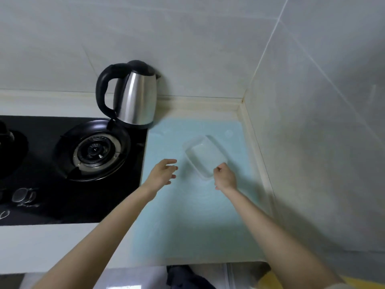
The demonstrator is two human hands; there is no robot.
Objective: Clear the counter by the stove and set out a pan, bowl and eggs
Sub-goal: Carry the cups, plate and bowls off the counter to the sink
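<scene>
1. Counter (52, 247) by the stove (41, 205), seen from the head camera: it is not cleared yet. A blue mat (198, 226) covers the part next to the stove.
2. A clear tub (203, 153) sits on the mat, close to the corner of the walls. It looks empty.
3. The right hand (225, 176) has its fingers curled on the near edge of the tub, holding it.
4. The left hand (164, 174) is wide, with the fingers spread. It is just beside the tub and not touching it.
5. A shiny kettle (135, 97) stands at the back, by the wall, right at the edge of the stove.
6. No pan, no eggs and no round bowl are in sight. The burner (95, 151) has nothing on it.
7. My guess: the job is only at the start. The tub may be on its way off the counter, or it may be the bowl; I cannot tell which. The kettle may need to go too. The pan and eggs are not out yet.
</scene>
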